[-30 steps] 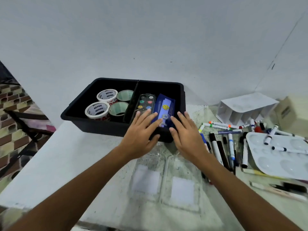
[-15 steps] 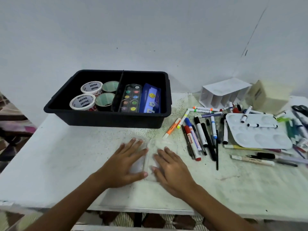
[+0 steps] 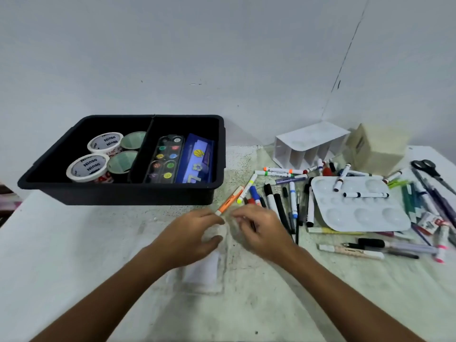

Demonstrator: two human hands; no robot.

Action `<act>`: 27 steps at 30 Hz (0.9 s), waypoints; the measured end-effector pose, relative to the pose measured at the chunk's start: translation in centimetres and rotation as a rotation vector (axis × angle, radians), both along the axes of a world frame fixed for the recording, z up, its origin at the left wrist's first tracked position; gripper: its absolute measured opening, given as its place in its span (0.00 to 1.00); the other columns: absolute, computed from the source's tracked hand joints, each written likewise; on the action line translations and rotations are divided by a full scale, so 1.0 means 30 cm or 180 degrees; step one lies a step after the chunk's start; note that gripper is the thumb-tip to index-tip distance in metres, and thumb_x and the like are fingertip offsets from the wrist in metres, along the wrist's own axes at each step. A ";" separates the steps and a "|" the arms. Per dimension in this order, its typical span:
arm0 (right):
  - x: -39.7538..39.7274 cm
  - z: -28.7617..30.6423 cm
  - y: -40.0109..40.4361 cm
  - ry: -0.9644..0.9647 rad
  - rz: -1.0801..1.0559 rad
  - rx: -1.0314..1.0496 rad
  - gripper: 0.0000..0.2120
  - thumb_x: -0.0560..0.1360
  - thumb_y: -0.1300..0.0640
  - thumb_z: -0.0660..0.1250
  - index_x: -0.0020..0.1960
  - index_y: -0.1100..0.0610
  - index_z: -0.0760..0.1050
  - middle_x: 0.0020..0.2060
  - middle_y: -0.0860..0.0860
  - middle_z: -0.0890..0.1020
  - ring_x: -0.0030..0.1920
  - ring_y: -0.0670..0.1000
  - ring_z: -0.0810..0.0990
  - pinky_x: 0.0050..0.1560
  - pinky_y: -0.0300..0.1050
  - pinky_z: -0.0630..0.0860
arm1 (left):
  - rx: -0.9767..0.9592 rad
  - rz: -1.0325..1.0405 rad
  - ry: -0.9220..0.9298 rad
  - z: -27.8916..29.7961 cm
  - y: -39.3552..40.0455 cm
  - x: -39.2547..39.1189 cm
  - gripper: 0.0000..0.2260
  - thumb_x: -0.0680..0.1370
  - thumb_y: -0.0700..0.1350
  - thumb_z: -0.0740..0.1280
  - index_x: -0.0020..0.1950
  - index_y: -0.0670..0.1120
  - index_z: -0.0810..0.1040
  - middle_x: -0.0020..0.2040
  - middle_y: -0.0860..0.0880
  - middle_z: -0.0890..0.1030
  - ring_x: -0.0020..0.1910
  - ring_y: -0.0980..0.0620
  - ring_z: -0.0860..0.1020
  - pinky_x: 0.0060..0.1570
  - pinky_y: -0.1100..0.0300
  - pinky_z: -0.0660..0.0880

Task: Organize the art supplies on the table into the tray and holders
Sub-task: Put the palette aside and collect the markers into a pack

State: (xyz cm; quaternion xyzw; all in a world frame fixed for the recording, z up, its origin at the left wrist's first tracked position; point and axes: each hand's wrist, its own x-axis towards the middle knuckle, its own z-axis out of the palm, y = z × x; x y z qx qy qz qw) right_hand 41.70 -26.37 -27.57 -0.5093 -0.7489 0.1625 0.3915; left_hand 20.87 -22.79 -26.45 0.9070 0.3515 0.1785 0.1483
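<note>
Change: we see both hands no more flat — now lifted, curled over the clear plastic sleeve (image 3: 209, 265).
Left hand (image 3: 190, 239): pinches the sleeve.
Right hand (image 3: 259, 230): fingers curled — grip unclear.

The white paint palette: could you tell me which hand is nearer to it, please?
Right. The right hand lies just left of the white paint palette, beside the markers; the left hand sits farther left.

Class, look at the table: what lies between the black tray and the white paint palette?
In the head view, loose markers lie scattered between the black tray and the white paint palette.
</note>
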 end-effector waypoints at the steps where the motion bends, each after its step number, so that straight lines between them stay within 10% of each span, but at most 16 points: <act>1: 0.053 0.014 0.023 -0.0013 -0.0124 -0.0070 0.11 0.75 0.63 0.63 0.54 0.60 0.81 0.47 0.52 0.84 0.48 0.50 0.82 0.50 0.51 0.79 | 0.0015 -0.0034 -0.0083 0.001 0.005 0.061 0.16 0.74 0.55 0.64 0.57 0.49 0.80 0.52 0.53 0.81 0.48 0.56 0.78 0.46 0.65 0.73; 13: 0.511 0.096 0.294 -0.1264 -0.0561 -0.0704 0.15 0.76 0.63 0.64 0.61 0.56 0.79 0.54 0.55 0.82 0.53 0.56 0.79 0.52 0.51 0.76 | -0.0285 0.1037 -0.0530 -0.040 0.291 0.514 0.15 0.75 0.41 0.69 0.62 0.43 0.77 0.54 0.46 0.80 0.54 0.48 0.76 0.55 0.56 0.72; 19: 0.430 0.065 0.396 -0.2594 -0.0507 -0.0348 0.15 0.77 0.59 0.63 0.64 0.52 0.74 0.53 0.53 0.79 0.52 0.56 0.78 0.41 0.45 0.68 | -0.0492 0.1718 -0.0590 -0.084 0.362 0.563 0.14 0.70 0.38 0.73 0.55 0.41 0.80 0.44 0.44 0.81 0.42 0.45 0.78 0.44 0.51 0.77; 27: 0.400 0.022 0.465 -0.2780 -0.0286 -0.0281 0.10 0.76 0.63 0.62 0.56 0.58 0.75 0.52 0.56 0.78 0.49 0.59 0.79 0.40 0.46 0.68 | -0.0590 0.2097 -0.1179 -0.059 0.363 0.569 0.12 0.72 0.38 0.72 0.55 0.45 0.79 0.37 0.52 0.78 0.35 0.54 0.76 0.37 0.59 0.74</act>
